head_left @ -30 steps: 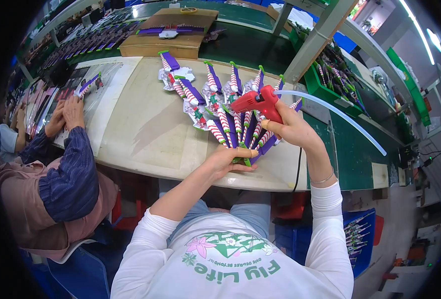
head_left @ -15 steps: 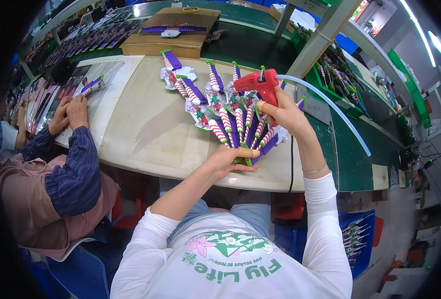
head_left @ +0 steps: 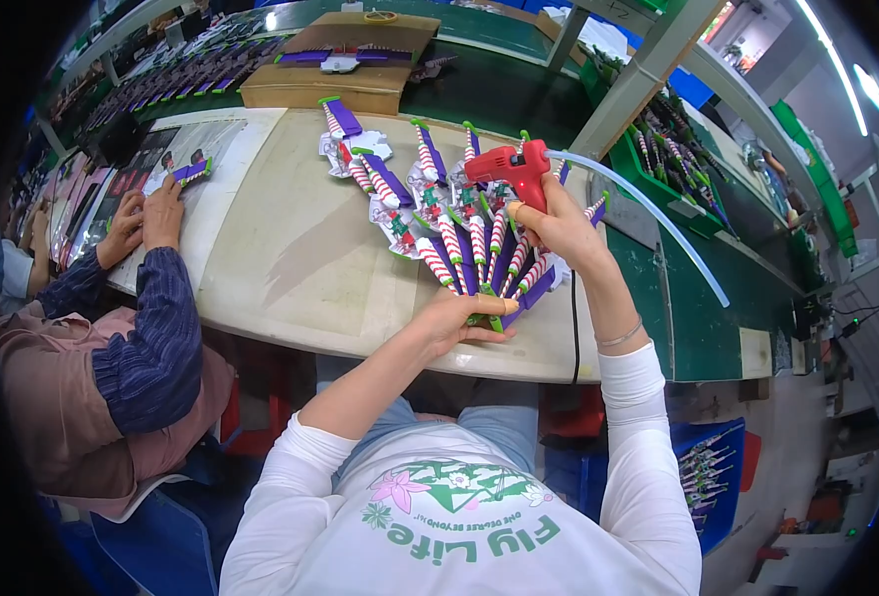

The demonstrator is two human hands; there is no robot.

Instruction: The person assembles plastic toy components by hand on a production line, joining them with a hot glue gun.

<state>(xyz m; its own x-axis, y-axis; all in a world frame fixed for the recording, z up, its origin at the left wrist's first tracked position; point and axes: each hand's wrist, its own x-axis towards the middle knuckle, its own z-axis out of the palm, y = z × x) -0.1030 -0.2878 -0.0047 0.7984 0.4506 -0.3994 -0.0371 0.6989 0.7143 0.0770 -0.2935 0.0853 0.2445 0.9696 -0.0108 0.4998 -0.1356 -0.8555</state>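
My right hand (head_left: 566, 226) is wrapped round the handle of a red glue gun (head_left: 515, 171), with a tan cover on one finger. A long whitish glue stick (head_left: 663, 221) curves out of the gun's back end. The nozzle hovers over a cluster of winged toy figures (head_left: 450, 241), white and purple with red-striped, green-tipped wings; whether it touches one is hidden. At the table's near side, my left hand (head_left: 454, 323) pinches the gathered green wing tips (head_left: 486, 316) between thumb and fingers. The thumb wears a tan cover too.
A co-worker's hands (head_left: 151, 221) handle a similar winged piece (head_left: 192, 173) at the left. A cardboard box (head_left: 325, 87) carries another at the back. A dark cable (head_left: 575, 333) hangs over the table's front edge. Right of me stand a metal post (head_left: 626, 89) and green bin (head_left: 673, 179).
My right hand and the glue gun have shifted slightly, the glue stick's tail swinging left. My left hand stays in place. The co-worker's right hand and piece have moved a little.
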